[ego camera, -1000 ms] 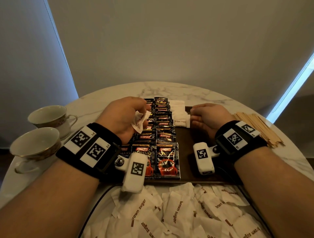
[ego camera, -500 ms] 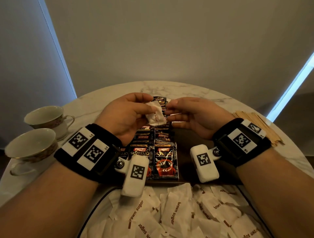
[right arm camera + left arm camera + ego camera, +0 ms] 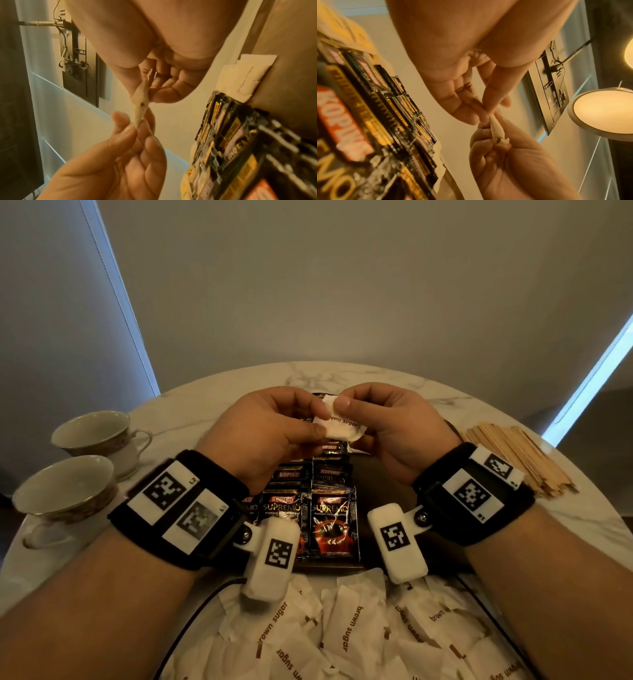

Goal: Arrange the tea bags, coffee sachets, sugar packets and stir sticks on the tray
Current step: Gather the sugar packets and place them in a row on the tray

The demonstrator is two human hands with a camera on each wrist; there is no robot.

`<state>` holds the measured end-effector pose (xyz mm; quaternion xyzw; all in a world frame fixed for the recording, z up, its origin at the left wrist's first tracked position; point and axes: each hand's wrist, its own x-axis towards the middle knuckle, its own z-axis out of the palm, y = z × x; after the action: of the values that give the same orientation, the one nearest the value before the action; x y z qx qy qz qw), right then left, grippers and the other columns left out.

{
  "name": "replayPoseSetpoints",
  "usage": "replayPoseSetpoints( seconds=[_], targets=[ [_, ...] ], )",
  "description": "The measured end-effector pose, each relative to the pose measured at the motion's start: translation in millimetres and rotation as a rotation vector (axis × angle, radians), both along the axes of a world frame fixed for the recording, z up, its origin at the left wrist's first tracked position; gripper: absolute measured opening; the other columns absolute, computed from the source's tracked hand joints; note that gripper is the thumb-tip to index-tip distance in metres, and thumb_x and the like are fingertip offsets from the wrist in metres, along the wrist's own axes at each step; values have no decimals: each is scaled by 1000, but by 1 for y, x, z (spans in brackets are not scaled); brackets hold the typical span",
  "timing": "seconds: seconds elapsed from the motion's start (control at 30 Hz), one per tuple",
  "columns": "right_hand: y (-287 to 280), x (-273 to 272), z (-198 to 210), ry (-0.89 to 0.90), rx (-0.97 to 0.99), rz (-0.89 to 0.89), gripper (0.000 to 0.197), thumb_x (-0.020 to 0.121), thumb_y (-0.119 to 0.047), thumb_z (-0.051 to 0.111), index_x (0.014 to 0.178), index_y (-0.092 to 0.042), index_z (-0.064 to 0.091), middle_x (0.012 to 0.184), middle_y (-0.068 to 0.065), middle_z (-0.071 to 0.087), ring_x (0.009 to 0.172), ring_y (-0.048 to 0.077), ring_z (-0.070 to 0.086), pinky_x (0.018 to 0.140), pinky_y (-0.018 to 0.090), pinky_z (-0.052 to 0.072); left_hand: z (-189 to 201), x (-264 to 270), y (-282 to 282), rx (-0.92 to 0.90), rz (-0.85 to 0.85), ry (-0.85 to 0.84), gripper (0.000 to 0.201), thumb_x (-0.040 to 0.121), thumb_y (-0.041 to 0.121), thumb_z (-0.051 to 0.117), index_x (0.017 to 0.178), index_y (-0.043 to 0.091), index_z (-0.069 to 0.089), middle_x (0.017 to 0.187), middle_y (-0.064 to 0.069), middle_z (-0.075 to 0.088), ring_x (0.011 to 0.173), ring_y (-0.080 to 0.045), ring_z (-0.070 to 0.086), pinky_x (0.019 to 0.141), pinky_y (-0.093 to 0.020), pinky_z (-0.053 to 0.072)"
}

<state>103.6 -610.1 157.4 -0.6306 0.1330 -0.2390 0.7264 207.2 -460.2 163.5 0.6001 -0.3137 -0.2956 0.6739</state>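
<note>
Both hands hold one white brown-sugar packet (image 3: 344,428) in the air above the far end of the dark tray (image 3: 380,491). My left hand (image 3: 310,422) pinches its left end between thumb and fingers. My right hand (image 3: 352,412) pinches the right end, thumb on top. The wrist views show the packet edge-on (image 3: 496,129) (image 3: 140,100) between the two pinches. Black Kopiko coffee sachets (image 3: 330,518) lie in overlapping columns on the tray's left part. A short stack of sugar packets (image 3: 245,78) lies on the tray beside them, mostly hidden in the head view.
Several loose brown-sugar packets (image 3: 349,628) are heaped on the marble table in front of the tray. A pile of wooden stir sticks (image 3: 513,457) lies right of the tray. Two teacups (image 3: 65,491) (image 3: 99,433) stand at the left edge.
The left hand lifted the packet up from beside the sachets. The right hand left the sugar stack on the tray and took hold of the packet's other end; the packet now lies flatter.
</note>
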Motion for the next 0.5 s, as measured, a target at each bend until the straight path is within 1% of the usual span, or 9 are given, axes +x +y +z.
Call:
replayPoseSetpoints(
  seconds=[0.07, 0.17, 0.23, 0.3, 0.43, 0.47, 0.5],
  targets=[
    [3, 1, -2, -11, 10, -6, 6, 91, -10, 72, 96, -8, 69, 86, 7, 74, 72, 17, 71, 62, 27, 57, 0, 0, 0, 16, -1, -33, 30, 86, -13, 67, 89, 14, 79, 104, -9, 78, 90, -23, 77, 71, -27, 59],
    [2, 1, -4, 53, 23, 45, 16, 89, -13, 73, 103, -8, 66, 87, 5, 74, 70, 14, 69, 62, 25, 57, 0, 2, 1, 9, 54, -55, 33, 88, -14, 66, 99, 14, 80, 105, -8, 79, 96, -24, 76, 75, -28, 59],
    [1, 0, -5, 113, 49, 108, 29, 84, -11, 75, 110, -5, 66, 89, 6, 75, 70, 12, 69, 64, 24, 59, 1, 3, 1, -3, 112, -42, 34, 88, -15, 64, 102, 12, 79, 103, -6, 79, 91, -22, 78, 72, -27, 60],
    [0, 0, -6, 131, 56, 125, 38, 77, -4, 76, 113, -3, 66, 96, 10, 76, 76, 16, 72, 67, 24, 61, 2, 6, 2, -11, 156, -24, 35, 88, -15, 64, 102, 12, 79, 102, -6, 79, 86, -20, 78, 70, -27, 62],
    [-4, -2, -2, 117, 51, 110, 32, 81, 11, 69, 110, -3, 67, 96, 12, 76, 80, 19, 75, 67, 25, 62, 1, 9, 2, -12, 193, -27, 36, 87, -14, 66, 100, 16, 80, 104, -8, 79, 90, -22, 78, 68, -27, 59],
    [-6, -3, -1, 122, 47, 109, 33, 82, 13, 68, 111, -3, 67, 99, 14, 76, 83, 21, 75, 68, 26, 63, 2, 9, 2, -13, 190, -16, 36, 86, -15, 66, 100, 16, 80, 103, -8, 79, 88, -23, 79, 66, -26, 59],
    [-8, -4, 0, 128, 45, 110, 33, 83, 15, 66, 112, -2, 67, 103, 16, 75, 88, 24, 75, 72, 29, 63, 2, 8, 2, -15, 184, -5, 36, 86, -16, 66, 100, 15, 80, 100, -7, 80, 85, -23, 79, 64, -26, 59]
  ],
)
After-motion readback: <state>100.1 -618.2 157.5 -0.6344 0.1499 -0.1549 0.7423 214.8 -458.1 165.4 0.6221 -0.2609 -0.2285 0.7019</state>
